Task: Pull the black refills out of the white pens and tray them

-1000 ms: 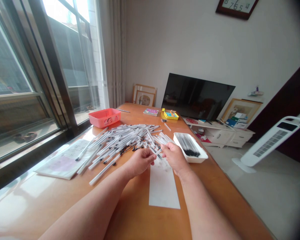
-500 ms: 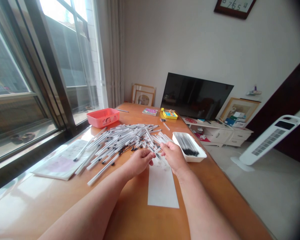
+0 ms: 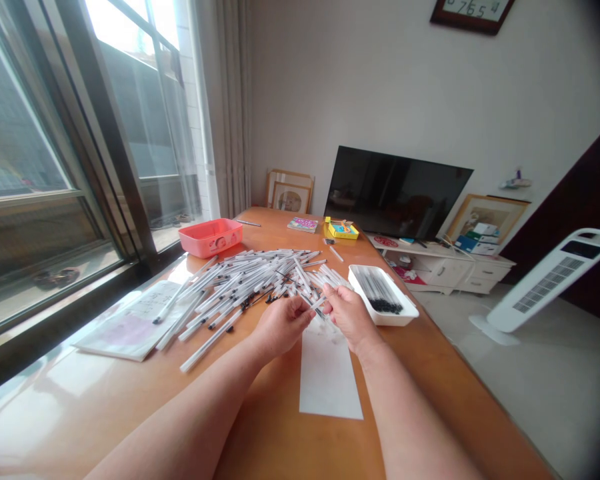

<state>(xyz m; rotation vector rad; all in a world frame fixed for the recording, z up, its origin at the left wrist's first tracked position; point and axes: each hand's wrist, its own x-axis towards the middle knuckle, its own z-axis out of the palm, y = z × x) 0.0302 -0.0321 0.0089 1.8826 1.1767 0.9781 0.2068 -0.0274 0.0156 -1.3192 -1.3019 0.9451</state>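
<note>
My left hand (image 3: 283,327) and my right hand (image 3: 350,317) meet above the near edge of a large pile of clear ballpoint pens (image 3: 245,287). Between their fingertips, both hands pinch a thin clear pen (image 3: 318,303), and its ends are partly hidden by my fingers. The pens lie crossed and loose, many with black tips. A white sheet of paper (image 3: 329,380) lies under and in front of my hands. To the right, a white tray (image 3: 383,295) holds a bundle of black-tipped pen refills, close to my right hand.
The pile sits on a wooden table (image 3: 285,427). A pink plastic box (image 3: 211,238) and papers (image 3: 133,320) lie to the left, with a window beyond. A booklet (image 3: 303,225) and yellow box (image 3: 343,230) lie farther back. A television (image 3: 397,193) stands beyond the table.
My hands have come slightly closer together over the pen, with the left hand shifting right. The view has shifted slightly. The pile and white tray look unmoved.
</note>
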